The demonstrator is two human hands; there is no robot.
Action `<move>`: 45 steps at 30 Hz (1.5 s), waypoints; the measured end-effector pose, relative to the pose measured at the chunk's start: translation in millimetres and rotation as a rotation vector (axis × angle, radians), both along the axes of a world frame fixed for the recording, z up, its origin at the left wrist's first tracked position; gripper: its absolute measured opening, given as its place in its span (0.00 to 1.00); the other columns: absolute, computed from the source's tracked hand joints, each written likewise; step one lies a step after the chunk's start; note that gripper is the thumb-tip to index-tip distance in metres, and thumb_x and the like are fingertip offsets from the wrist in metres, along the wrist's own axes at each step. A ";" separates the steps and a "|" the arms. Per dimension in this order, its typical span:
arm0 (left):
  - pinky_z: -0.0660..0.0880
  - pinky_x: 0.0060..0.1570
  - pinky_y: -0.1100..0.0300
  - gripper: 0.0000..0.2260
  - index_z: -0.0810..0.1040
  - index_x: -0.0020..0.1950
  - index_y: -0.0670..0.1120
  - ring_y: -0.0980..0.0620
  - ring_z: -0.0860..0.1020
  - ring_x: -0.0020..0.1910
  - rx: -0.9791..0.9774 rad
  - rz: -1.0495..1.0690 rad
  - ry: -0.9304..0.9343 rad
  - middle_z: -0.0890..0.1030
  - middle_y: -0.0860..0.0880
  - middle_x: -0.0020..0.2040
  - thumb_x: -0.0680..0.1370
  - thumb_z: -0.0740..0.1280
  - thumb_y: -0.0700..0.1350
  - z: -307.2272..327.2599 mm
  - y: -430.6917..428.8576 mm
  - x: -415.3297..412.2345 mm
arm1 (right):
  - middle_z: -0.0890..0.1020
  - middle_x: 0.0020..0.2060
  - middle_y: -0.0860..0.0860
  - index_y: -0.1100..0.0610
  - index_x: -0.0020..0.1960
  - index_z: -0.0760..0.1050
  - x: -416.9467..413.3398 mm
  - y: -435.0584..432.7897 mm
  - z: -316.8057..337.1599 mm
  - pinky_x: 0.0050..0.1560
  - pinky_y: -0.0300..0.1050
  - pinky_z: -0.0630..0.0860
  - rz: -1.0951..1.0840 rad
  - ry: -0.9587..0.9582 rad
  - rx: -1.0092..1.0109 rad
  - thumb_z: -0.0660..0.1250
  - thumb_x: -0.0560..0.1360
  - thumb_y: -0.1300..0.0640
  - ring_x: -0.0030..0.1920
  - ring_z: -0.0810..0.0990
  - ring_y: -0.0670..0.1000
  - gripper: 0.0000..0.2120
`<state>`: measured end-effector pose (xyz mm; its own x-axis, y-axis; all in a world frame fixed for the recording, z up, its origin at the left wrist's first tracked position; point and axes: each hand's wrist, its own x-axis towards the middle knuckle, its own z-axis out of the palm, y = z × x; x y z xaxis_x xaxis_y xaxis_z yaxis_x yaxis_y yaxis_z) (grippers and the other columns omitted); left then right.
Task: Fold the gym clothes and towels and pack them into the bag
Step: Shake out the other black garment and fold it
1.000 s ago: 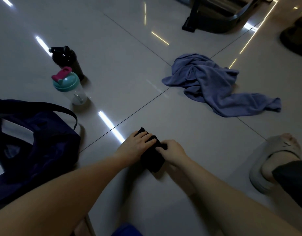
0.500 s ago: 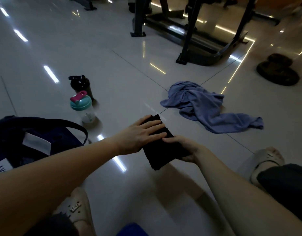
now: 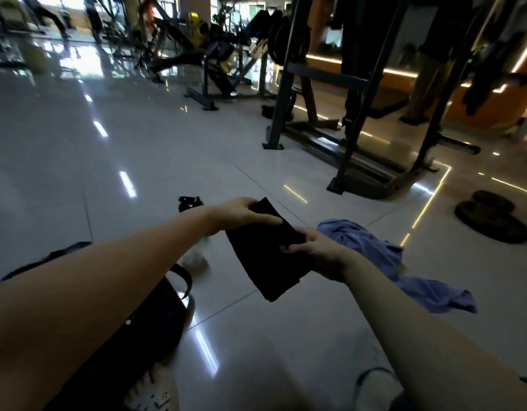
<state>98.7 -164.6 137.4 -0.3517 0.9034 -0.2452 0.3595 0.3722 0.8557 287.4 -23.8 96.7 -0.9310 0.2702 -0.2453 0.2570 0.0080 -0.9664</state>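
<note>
Folding appears complete: left hand (image 3: 241, 216) and right hand (image 3: 318, 258) grasp the folded black cloth (image 3: 265, 265), due next for the dark fabric bag (image 3: 143, 327).

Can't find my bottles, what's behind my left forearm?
The black bottle peeks out above the left forearm, the clear bottle below it; the rest of each is covered.

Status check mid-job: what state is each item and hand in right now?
black cloth: folded, held off the floor by both hands
left hand: grip on the cloth's top edge
right hand: grip on the cloth's right edge
blue towel: crumpled on the floor, unfolded
bag: on the floor, mostly hidden by the left arm
black bottle: upright on the floor, partly hidden
</note>
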 end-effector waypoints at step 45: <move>0.74 0.48 0.63 0.33 0.75 0.71 0.44 0.53 0.78 0.54 -0.315 0.743 -0.026 0.79 0.47 0.62 0.69 0.81 0.49 -206.0 -304.1 -209.3 | 0.81 0.48 0.52 0.54 0.52 0.74 -370.2 -242.9 -138.3 0.46 0.51 0.75 0.598 0.012 1.027 0.74 0.71 0.52 0.51 0.80 0.58 0.14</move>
<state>-110.6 -468.7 -68.6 -0.8241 0.3225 -0.4657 -0.0954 0.7314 0.6752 -82.8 -266.7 -41.6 -0.9770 -0.1430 -0.1580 -0.0600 0.8961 -0.4398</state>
